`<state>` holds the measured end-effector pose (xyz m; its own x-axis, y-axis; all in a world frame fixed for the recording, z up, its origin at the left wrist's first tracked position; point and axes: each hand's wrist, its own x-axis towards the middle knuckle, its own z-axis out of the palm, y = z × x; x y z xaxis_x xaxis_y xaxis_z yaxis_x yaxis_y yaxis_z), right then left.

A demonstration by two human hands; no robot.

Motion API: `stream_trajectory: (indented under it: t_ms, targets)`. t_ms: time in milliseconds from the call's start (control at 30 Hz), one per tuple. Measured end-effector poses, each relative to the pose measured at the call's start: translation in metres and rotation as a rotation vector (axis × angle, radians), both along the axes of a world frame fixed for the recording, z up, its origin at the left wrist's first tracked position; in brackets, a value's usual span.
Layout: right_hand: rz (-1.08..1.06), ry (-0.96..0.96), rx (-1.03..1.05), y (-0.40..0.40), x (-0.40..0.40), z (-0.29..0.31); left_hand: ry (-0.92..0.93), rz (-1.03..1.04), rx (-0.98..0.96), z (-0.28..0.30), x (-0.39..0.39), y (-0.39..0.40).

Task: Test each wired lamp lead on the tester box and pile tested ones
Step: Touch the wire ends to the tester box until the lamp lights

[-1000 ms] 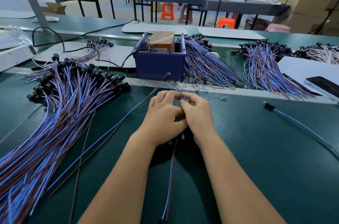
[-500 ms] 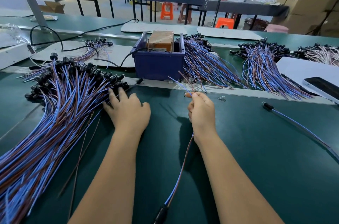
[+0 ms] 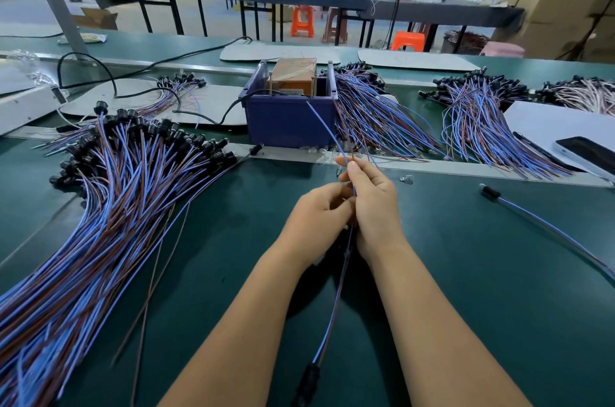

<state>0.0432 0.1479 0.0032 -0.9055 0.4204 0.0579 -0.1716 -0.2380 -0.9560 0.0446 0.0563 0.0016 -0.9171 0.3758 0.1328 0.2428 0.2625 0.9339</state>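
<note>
Now the lamp lead point(image 3: 333, 316), pinched by both the right hand point(image 3: 372, 203) and the left hand point(image 3: 316, 220), should have its blue tip steered straight ahead to the tester box point(image 3: 293, 77), keeping wires separated.

left hand point(image 3: 316, 213) + right hand point(image 3: 372, 203) | pinch lead point(image 3: 336, 300) | before tester box point(image 3: 289, 107)

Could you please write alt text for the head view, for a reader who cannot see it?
Both hands, left and right, hold one blue-and-brown lamp lead above a green table, its bare ends pointing toward a blue bin. A big pile of leads lies at left.
</note>
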Motion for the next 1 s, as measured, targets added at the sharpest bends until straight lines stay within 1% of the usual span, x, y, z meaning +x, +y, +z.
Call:
stream_trajectory:
  t_ms: [100,200,300,367,433,567,667,700,833,900,1000]
  targets:
    - [0.058,-0.024,-0.024,-0.001,0.002,0.001,-0.022,0.069,0.076,-0.001,-0.005,-0.002]
    - [0.099,-0.053,0.011,-0.002,0.002,0.001,-0.056,0.109,0.139,-0.003,-0.009,-0.004]
    - [0.077,-0.048,0.068,-0.003,0.002,-0.001,-0.014,0.159,0.104,-0.005,-0.011,-0.007]
    - [0.038,-0.039,0.12,-0.002,0.002,-0.003,0.043,0.235,0.038,-0.007,-0.013,-0.009]
    - [-0.003,-0.035,0.164,-0.001,0.001,-0.004,0.07,0.313,0.025,-0.008,-0.014,-0.012]
    - [-0.056,-0.038,0.16,0.002,0.001,-0.004,0.036,0.416,0.114,-0.006,-0.019,-0.017]
    - [-0.079,-0.03,0.271,0.003,0.002,-0.006,-0.018,0.47,0.216,-0.004,-0.022,-0.022]
    - [-0.073,-0.037,0.29,0.002,0.002,-0.006,-0.014,0.485,0.197,-0.004,-0.023,-0.025]
    - [-0.039,-0.119,0.277,0.001,0.002,-0.007,0.098,0.583,-0.046,-0.006,-0.027,-0.04]
    - [-0.037,-0.115,0.311,0.001,0.002,-0.006,0.124,0.604,-0.077,-0.006,-0.027,-0.044]
    - [-0.038,-0.054,0.338,0.0,0.003,-0.007,0.12,0.624,-0.095,-0.004,-0.027,-0.046]
